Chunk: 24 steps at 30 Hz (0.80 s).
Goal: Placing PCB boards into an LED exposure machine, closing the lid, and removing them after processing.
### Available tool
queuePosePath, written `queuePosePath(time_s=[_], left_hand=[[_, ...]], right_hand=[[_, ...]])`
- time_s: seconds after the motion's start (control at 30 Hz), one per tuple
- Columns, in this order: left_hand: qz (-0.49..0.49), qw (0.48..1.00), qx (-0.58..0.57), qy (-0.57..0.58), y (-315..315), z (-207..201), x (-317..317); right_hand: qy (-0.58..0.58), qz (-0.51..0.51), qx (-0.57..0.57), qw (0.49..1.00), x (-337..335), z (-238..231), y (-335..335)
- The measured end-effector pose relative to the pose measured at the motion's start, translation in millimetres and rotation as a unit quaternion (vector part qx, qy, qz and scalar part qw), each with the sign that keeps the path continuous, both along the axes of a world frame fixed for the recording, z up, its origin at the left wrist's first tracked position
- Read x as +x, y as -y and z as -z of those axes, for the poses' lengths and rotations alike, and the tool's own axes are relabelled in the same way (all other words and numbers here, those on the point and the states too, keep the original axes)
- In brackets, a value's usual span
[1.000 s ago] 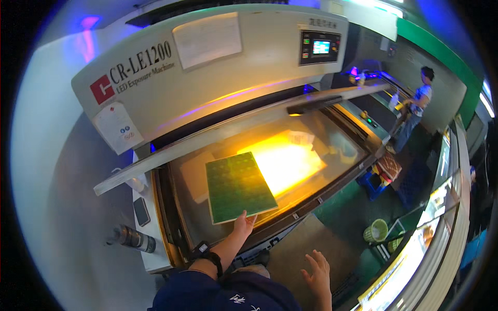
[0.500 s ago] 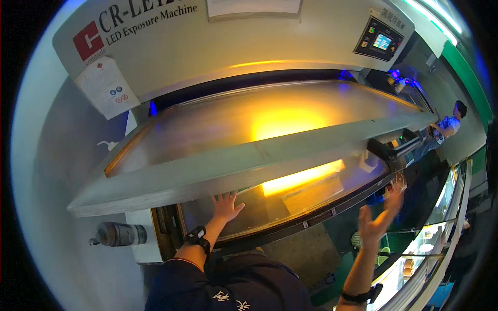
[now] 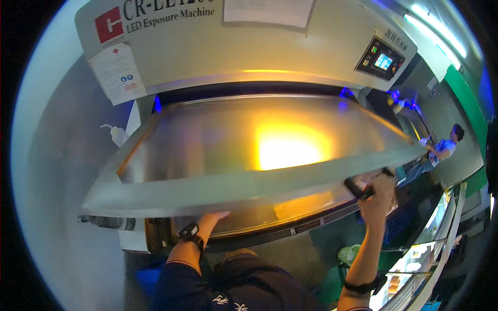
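Your right hand has moved onto the black handle, curled round it; left hand at lid frame, grip hidden. Lid frame over glass bed, not yet seated.

From where I'm standing, the pale front rail is hiding most fingers of the left hand and part of the dark bottle. The right hand is blurring at the black handle, leaving its grip unclear. The white sheet is running off the top edge.
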<state>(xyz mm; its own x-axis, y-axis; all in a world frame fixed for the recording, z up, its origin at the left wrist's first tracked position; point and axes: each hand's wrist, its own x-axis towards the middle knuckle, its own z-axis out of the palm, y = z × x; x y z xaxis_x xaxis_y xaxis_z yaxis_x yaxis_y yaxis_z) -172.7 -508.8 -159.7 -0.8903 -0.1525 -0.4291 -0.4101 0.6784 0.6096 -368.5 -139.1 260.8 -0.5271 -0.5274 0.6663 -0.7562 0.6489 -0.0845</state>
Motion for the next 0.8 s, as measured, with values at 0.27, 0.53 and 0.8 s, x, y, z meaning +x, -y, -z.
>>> queuePosePath(time_s=[0.27, 0.53, 0.8], left_hand=[[0.362, 0.839, 0.398, -0.081, -265.7, 14.1, 6.0], [0.137, 0.922, -0.005, -0.363, -180.1, -154.6, -32.8], [0.021, 0.941, -0.303, -0.152, -85.4, -35.4, -8.8]], right_hand=[[0.313, 0.041, 0.461, 0.829, 66.9, 174.6, -50.0], [0.401, 0.026, 0.522, 0.752, 66.5, 357.3, -85.6], [0.427, 0.071, 0.539, 0.723, 67.3, 364.0, -83.6]])
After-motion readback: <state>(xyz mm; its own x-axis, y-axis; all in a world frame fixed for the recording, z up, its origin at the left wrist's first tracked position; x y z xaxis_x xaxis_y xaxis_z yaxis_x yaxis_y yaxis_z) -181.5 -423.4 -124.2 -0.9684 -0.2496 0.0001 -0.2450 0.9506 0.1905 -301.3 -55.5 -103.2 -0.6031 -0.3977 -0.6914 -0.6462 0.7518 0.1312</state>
